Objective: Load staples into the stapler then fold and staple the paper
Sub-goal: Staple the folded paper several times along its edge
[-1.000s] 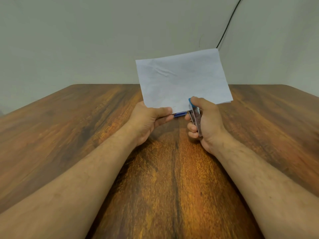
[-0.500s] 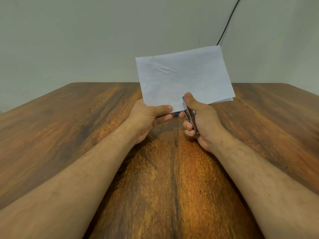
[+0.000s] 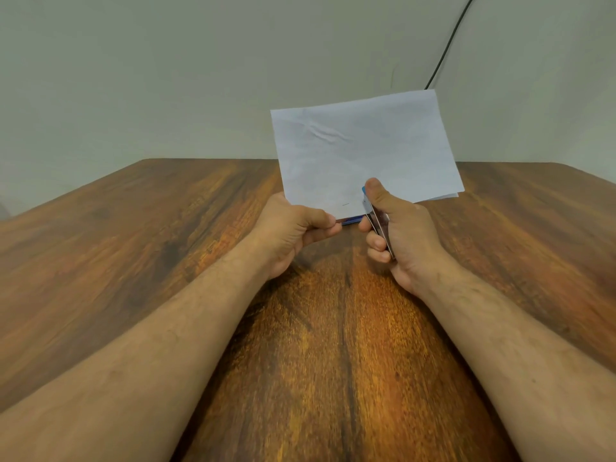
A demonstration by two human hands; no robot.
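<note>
A folded white sheet of paper point(image 3: 363, 151) stands upright above the table, its lower left corner pinched by my left hand point(image 3: 293, 228). My right hand point(image 3: 403, 235) grips a small blue and metal stapler point(image 3: 376, 218), thumb on top, with its jaws at the paper's lower edge. A small dark mark, apparently a staple point(image 3: 345, 204), shows on the paper just left of the stapler. A thin blue object point(image 3: 350, 221) peeks out under the paper's lower edge; I cannot tell what it is.
The wooden table point(image 3: 166, 261) spreads out beneath both arms. A pale wall stands behind it, with a black cable point(image 3: 446, 48) running down at the upper right.
My right hand with the stapler has shifted left along the paper's lower edge. A small dark mark now shows on the paper left of the stapler. The paper has risen slightly.
</note>
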